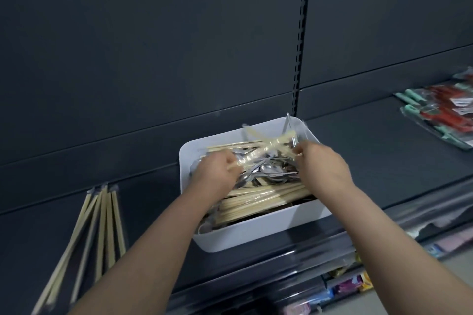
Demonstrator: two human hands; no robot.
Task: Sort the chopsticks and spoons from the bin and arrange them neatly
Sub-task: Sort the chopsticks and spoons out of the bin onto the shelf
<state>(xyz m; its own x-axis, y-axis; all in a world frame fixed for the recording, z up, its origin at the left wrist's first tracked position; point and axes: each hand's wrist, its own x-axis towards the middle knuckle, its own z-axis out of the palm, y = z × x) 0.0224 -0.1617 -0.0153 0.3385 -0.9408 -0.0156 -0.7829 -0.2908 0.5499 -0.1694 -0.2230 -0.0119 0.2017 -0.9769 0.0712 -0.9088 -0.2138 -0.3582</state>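
A white plastic bin (256, 231) stands on the dark shelf, filled with wrapped wooden chopsticks (266, 198) and metal spoons (271, 170). Both of my hands are inside it. My left hand (215, 174) grips a wrapped pair of chopsticks at its lower end. My right hand (320, 161) pinches another wrapped pair (268, 144), and the two pairs cross above the pile. Several wrapped chopsticks (99, 227) lie in a loose fan on the shelf to the left of the bin.
The dark shelf (378, 148) runs under a dark back panel with a slotted upright (302, 41). Packaged utensils with red and teal handles (440, 112) lie at the far right. Lower shelves with colourful packets (350, 286) show below the shelf's front edge.
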